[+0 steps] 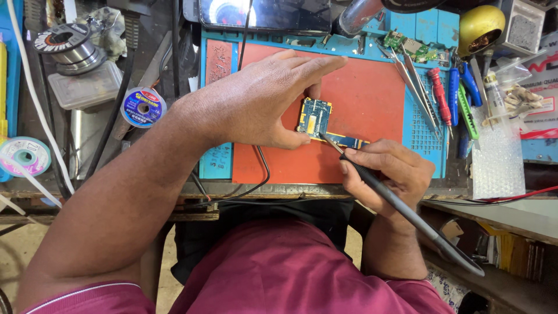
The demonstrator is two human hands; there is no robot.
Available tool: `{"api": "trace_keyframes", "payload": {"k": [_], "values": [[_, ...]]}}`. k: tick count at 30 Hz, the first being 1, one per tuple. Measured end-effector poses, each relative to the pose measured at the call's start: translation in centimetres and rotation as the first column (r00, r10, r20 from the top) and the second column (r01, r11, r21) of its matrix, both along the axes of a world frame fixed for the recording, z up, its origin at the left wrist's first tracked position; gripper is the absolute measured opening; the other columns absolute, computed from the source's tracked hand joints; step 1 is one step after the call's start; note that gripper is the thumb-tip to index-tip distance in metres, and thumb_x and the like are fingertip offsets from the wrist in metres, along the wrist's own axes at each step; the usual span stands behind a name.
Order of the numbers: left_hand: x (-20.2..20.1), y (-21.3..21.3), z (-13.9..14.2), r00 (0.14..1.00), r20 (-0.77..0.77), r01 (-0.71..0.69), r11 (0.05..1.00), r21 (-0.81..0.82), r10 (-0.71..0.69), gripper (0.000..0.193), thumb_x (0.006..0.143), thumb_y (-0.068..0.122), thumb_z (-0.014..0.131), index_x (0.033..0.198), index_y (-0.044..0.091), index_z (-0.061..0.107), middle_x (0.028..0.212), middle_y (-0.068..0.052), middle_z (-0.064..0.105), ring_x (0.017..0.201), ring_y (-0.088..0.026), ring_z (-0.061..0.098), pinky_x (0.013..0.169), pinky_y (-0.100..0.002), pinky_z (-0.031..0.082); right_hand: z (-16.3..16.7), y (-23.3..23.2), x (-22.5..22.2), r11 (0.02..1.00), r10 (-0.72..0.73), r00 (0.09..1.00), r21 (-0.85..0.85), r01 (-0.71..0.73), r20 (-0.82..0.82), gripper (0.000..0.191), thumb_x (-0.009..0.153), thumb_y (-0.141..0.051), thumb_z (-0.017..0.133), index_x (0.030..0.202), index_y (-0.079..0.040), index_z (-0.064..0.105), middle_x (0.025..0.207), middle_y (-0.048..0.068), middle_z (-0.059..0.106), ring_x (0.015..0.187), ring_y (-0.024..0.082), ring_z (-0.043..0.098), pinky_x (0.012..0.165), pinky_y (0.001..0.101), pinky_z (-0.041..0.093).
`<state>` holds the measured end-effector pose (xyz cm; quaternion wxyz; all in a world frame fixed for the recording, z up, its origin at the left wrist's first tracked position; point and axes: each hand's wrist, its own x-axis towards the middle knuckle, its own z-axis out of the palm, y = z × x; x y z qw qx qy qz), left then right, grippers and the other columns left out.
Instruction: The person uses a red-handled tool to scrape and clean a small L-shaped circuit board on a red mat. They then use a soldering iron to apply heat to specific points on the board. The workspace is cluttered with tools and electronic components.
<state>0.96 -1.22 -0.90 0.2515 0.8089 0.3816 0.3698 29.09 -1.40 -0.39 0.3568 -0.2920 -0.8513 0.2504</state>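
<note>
Left hand (264, 99) pinches circuit board (315, 117) at left edge; right hand (386, 171) clamped on soldering iron (401, 206), tip touching board; red mat (366, 99) bare beyond.

Dark phone screen (264, 13) top centre

- The circuit board (315, 118) is blue with gold-yellow patches and edging.
- The work mat (372, 99) under it is orange-red in the middle, with a bright blue border and a dotted grid on its right side.
- The soldering iron (401, 208) is dark grey-black.
- One screwdriver (440, 93) has a red handle, another (453, 87) blue, and the tool beside it (467, 110) green.
- The wick spool (143, 107) is blue and white.
- The shirt (279, 273) is maroon.
</note>
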Motion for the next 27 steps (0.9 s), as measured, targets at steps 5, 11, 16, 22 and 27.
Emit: {"api": "trace_keyframes", "payload": {"k": [5, 11, 16, 22, 27], "values": [[-0.02, -0.06, 0.04, 1.000, -0.006, 0.003, 1.000, -0.021, -0.004, 0.095, 0.071, 0.014, 0.085, 0.152, -0.007, 0.040, 0.102, -0.013, 0.063, 0.104, -0.032, 0.061, 0.097, -0.044, 0.049, 0.09, -0.14, 0.01, 1.000, -0.011, 1.000, -0.023, 0.011, 0.010, 0.020, 0.080, -0.001, 0.084, 0.098, 0.001, 0.076, 0.083, 0.011, 0.071, 0.065, 0.015, 0.069, 0.056, 0.0221, 0.048], [0.00, -0.15, 0.13, 1.000, -0.004, 0.001, 1.000, -0.022, -0.001, 0.096, 0.070, 0.015, 0.086, 0.151, -0.007, 0.040, 0.100, -0.013, 0.063, 0.104, -0.032, 0.061, 0.097, -0.044, 0.048, 0.07, -0.15, -0.01, 1.000, -0.020, 1.000, -0.016, 0.020, 0.014, 0.019, 0.081, -0.001, 0.084, 0.098, 0.002, 0.076, 0.084, 0.011, 0.071, 0.066, 0.015, 0.069, 0.057, 0.0225, 0.049], [-0.05, -0.18, 0.20, 1.000, 0.004, 0.004, 1.000, -0.004, -0.004, 0.095, 0.071, 0.014, 0.085, 0.151, -0.007, 0.040, 0.100, -0.012, 0.063, 0.105, -0.032, 0.061, 0.099, -0.044, 0.048, -0.09, -0.10, -0.04, 1.000, 0.000, 1.000, -0.007, 0.000, -0.007, 0.018, 0.082, -0.001, 0.084, 0.098, 0.001, 0.075, 0.086, 0.011, 0.072, 0.068, 0.016, 0.070, 0.057, 0.0225, 0.050], [-0.02, -0.09, 0.21, 1.000, 0.004, 0.004, 1.000, -0.018, -0.004, 0.095, 0.070, 0.013, 0.084, 0.151, -0.008, 0.040, 0.101, -0.013, 0.063, 0.105, -0.032, 0.061, 0.097, -0.043, 0.048, -0.05, -0.04, -0.06, 1.000, 0.003, 1.000, 0.017, -0.003, -0.007, 0.019, 0.080, 0.000, 0.084, 0.097, 0.002, 0.075, 0.084, 0.011, 0.071, 0.070, 0.017, 0.069, 0.056, 0.0228, 0.049], [0.05, -0.11, 0.04, 1.000, 0.006, 0.003, 1.000, -0.021, -0.003, 0.095, 0.070, 0.015, 0.086, 0.151, -0.007, 0.041, 0.101, -0.013, 0.063, 0.105, -0.031, 0.061, 0.097, -0.043, 0.048, 0.00, -0.15, -0.04, 1.000, -0.004, 1.000, 0.001, 0.004, -0.005, 0.019, 0.080, 0.000, 0.084, 0.096, 0.002, 0.075, 0.084, 0.012, 0.072, 0.065, 0.016, 0.069, 0.056, 0.0233, 0.050]]}}
